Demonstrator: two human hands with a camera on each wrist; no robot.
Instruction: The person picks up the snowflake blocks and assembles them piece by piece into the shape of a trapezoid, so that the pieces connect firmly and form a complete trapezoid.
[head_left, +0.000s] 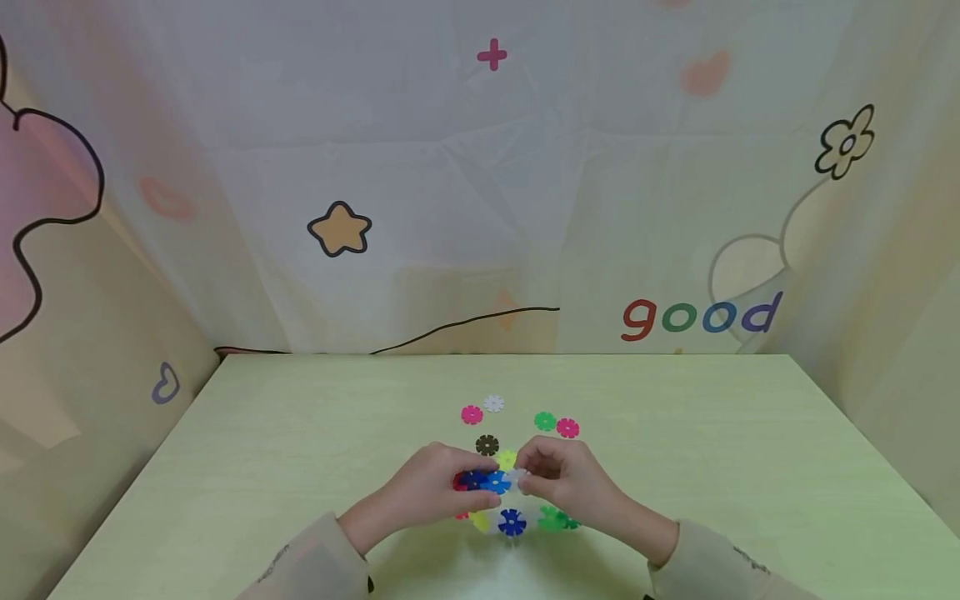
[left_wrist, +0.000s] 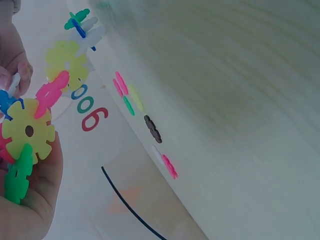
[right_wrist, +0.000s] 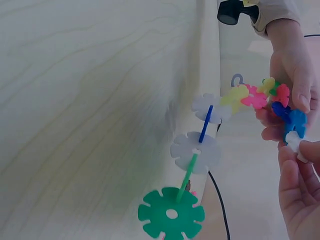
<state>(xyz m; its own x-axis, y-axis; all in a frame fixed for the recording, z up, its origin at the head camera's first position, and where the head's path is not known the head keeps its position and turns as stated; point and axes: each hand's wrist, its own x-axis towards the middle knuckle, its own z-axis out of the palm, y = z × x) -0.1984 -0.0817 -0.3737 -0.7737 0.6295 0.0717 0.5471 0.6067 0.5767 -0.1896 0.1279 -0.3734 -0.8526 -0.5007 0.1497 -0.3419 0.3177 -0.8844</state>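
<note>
- A chain of slotted discs [right_wrist: 239, 96] is up in the two hands, above the table; its light-blue disc [head_left: 497, 486], the landmark here, sits between the left fingertips and the right.
- A dark-blue disc [head_left: 474, 481] and a red one [head_left: 458, 482] lie left of the light-blue disc, inside the left grip.
- The left hand [head_left: 437, 489] is curled about this part, thumb on the near side of the light-blue disc, fingers on the far side.
- The right hand [head_left: 567, 478] pinches a white disc [head_left: 517, 479] against the light-blue disc's right edge; how deep it is slotted cannot be told.
- The chain's other stretch runs nearer the person than the light-blue disc, out to a dark-green disc [right_wrist: 172, 225] at its right end.
- On the table [head_left: 300, 433], beyond the light-blue disc: a yellow disc [head_left: 507, 460], a dark-brown one [head_left: 487, 445] slightly left, a pink-and-white pair [head_left: 472, 414] farther out, a green-and-pink pair [head_left: 545, 421] to the right.
</note>
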